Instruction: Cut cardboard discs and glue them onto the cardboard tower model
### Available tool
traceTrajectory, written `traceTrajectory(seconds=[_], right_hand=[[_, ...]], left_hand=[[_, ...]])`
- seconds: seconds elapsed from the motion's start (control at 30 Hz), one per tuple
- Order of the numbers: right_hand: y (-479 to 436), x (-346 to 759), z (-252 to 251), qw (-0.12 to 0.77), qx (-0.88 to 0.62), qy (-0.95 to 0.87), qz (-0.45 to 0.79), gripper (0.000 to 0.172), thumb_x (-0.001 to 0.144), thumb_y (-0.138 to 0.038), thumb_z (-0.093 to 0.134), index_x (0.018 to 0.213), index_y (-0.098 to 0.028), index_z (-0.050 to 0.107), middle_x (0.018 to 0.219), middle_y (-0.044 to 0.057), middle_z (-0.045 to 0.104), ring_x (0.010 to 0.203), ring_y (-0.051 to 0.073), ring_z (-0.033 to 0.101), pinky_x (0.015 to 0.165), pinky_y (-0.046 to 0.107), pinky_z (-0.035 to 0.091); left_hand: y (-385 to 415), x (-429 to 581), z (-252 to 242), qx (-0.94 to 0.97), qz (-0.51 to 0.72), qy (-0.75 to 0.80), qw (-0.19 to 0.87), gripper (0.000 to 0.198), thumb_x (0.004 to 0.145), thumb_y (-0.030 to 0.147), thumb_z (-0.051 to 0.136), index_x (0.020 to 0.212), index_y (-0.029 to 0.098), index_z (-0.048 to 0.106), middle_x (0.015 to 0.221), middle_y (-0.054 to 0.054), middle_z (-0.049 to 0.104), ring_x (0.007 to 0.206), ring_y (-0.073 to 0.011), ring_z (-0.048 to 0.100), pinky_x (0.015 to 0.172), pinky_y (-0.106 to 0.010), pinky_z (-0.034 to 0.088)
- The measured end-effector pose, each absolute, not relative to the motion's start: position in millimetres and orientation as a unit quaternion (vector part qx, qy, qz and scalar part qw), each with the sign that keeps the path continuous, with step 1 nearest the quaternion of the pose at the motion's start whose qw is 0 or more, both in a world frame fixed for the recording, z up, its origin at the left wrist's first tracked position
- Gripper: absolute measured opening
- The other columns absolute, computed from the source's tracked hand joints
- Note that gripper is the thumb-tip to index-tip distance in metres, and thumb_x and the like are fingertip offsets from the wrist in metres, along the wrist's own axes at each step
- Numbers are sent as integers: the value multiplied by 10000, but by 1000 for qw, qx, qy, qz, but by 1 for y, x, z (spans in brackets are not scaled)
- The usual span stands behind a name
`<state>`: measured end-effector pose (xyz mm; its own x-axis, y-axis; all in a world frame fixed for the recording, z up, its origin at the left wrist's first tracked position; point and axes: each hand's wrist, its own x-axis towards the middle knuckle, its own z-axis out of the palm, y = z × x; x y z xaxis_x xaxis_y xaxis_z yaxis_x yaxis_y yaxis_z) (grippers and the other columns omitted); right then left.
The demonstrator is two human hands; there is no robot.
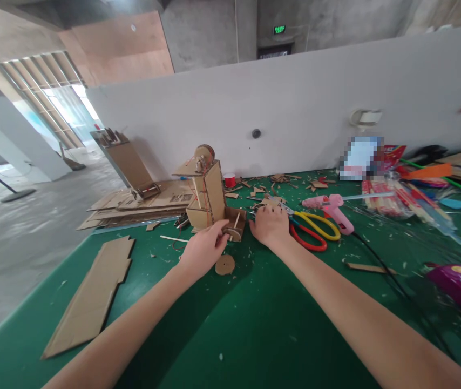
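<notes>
My left hand (204, 247) is at the front of a cardboard model (213, 189), its fingers closed on the low box part with a stick axle and a cardboard disc (234, 234). The model stands upright, with a round wheel on top and thin red wires. A loose cardboard disc (225, 265) lies on the table just below that hand. My right hand (271, 224) rests palm down to the right of the model, fingers curled over scraps and metal tools; what they hold, if anything, is hidden. Scissors with red and yellow handles (315, 229) lie beside it.
A pink glue gun (330, 208) with a black cable lies on the right of the green table (230, 335). A notched cardboard sheet (93, 297) lies left. Behind are stacked cardboard (165, 197), a red spool (229, 180), scraps and a white partition (214, 113).
</notes>
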<state>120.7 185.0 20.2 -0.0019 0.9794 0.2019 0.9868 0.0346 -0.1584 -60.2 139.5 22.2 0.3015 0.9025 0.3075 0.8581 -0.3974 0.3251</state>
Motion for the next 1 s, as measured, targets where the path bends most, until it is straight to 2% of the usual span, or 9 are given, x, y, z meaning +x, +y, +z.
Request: traceTrajectory(seconds=[0.07,0.17,0.27,0.37,0.43,0.63,0.87,1.0], right_hand=[[179,122,18,170,-682,-711,-27,499,886,-356,424,1219,4,518,1185,288,539,1129,438,448,910,529,295],[169,127,23,225,-650,-725,-26,439,920,-293,342,1199,-4,519,1193,299,523,1147,461,423,916,596,251],[161,130,31,260,-579,-772,17,335,908,-255,395,1126,-81,581,1145,230,580,1104,375,496,911,529,335],[155,128,33,288,-484,-822,87,253,887,-257,498,1089,-163,618,1073,110,641,981,221,586,848,341,449],[152,123,29,313,-442,-832,121,235,880,-238,533,1084,-173,631,1048,80,655,948,175,600,818,283,473],[154,111,15,382,-406,-815,161,220,854,-87,539,1010,-124,689,958,105,661,891,181,613,824,319,485],[156,110,10,413,-398,-800,177,181,840,-84,564,927,-137,714,884,88,654,836,181,610,795,338,487],[156,108,9,419,-403,-793,182,184,834,-77,567,908,-155,716,864,74,648,824,182,601,783,341,482]], left_hand=[[138,-62,22,782,269,556,84,302,865,301,491,1147,192,485,771,-5,667,686,-175,622,644,-292,466],[134,-63,22,752,334,557,117,140,831,317,546,891,190,540,722,3,654,654,-150,613,620,-258,462],[132,-60,21,739,372,547,125,104,807,274,562,750,187,570,688,3,659,617,-138,613,599,-241,466],[134,-57,17,731,398,542,118,56,786,209,556,775,184,604,688,4,669,594,-130,612,582,-230,470],[136,-55,13,727,408,542,105,62,775,183,552,784,178,614,716,-6,674,608,-132,612,588,-230,473],[138,-52,8,743,408,525,77,92,754,148,565,772,178,649,744,-15,669,650,-132,603,615,-229,471],[135,-51,9,747,396,532,55,86,743,154,583,677,177,633,608,11,615,586,-122,551,598,-226,422],[135,-50,7,739,394,544,57,100,762,191,574,683,181,636,596,16,620,553,-114,538,581,-221,409]])
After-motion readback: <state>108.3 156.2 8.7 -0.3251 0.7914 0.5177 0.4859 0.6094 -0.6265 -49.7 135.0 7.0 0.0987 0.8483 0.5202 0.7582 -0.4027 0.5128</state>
